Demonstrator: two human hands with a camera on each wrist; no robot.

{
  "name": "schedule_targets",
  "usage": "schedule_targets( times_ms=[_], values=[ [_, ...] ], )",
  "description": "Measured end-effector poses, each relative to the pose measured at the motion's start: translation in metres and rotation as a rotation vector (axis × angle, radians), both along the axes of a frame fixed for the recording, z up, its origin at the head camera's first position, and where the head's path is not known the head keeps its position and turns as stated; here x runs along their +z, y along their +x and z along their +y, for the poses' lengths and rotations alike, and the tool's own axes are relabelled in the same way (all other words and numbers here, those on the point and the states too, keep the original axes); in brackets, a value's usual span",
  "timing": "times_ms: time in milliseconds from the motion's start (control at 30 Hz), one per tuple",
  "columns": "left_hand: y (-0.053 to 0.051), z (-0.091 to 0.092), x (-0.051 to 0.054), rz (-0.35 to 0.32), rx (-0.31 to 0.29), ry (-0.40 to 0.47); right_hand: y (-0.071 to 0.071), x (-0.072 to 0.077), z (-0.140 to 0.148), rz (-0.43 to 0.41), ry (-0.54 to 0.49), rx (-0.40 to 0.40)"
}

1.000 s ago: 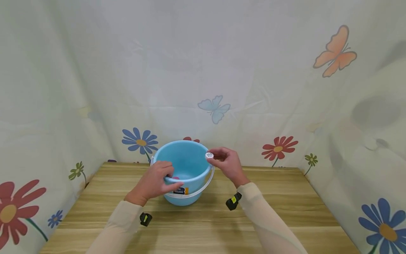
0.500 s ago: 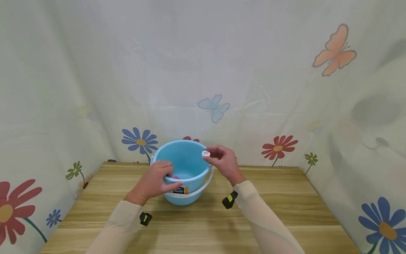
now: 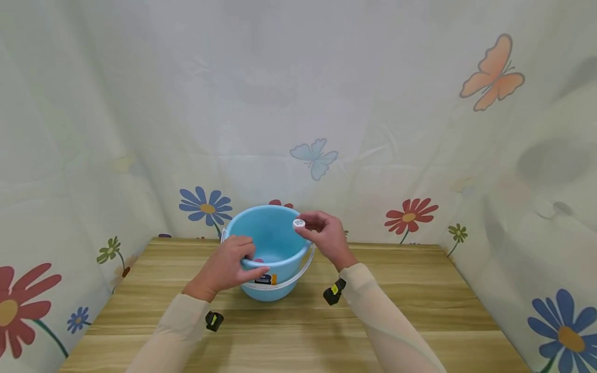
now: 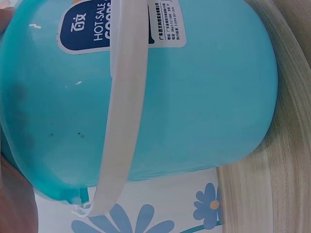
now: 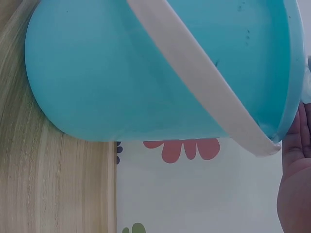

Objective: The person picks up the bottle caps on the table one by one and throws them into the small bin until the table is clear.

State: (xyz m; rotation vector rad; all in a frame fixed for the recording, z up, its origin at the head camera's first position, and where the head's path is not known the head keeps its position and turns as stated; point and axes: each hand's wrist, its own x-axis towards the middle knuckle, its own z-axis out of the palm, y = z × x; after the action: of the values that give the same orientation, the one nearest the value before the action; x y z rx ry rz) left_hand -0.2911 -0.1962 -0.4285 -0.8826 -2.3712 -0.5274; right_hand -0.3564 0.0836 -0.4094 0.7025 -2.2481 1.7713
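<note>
A light blue bucket with a white handle stands on the table, its mouth tipped a little toward the head camera. My left hand grips the near left part of its rim, thumb outside and fingers over the edge. Between the thumb and fingers of my right hand is a small white round thing with dark print on its face. It is held over the right side of the bucket's rim. Only a pale sliver of it shows at the right wrist view's edge. A bit of something pink shows inside the bucket.
The bucket stands on a wood-grain table. Behind and beside the table hangs a pale curtain printed with flowers and butterflies. The bucket's white handle hangs down across its front.
My right hand has moved slightly left, bringing the small white round thing further over the bucket's mouth. The left hand and the bucket have stayed in place.
</note>
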Motion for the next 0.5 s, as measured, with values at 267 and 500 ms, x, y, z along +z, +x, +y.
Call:
schedule_targets(
  times_ms=[267, 500],
  values=[
    [-0.0003, -0.0002, -0.0003, 0.020, -0.006, -0.004, -0.0020, -0.0004, -0.0045, -0.015, -0.017, -0.004],
    [0.0000, -0.0003, -0.0007, 0.015, -0.007, -0.001, -0.0014, 0.0002, -0.0075, -0.013, -0.020, 0.012]
  ],
)
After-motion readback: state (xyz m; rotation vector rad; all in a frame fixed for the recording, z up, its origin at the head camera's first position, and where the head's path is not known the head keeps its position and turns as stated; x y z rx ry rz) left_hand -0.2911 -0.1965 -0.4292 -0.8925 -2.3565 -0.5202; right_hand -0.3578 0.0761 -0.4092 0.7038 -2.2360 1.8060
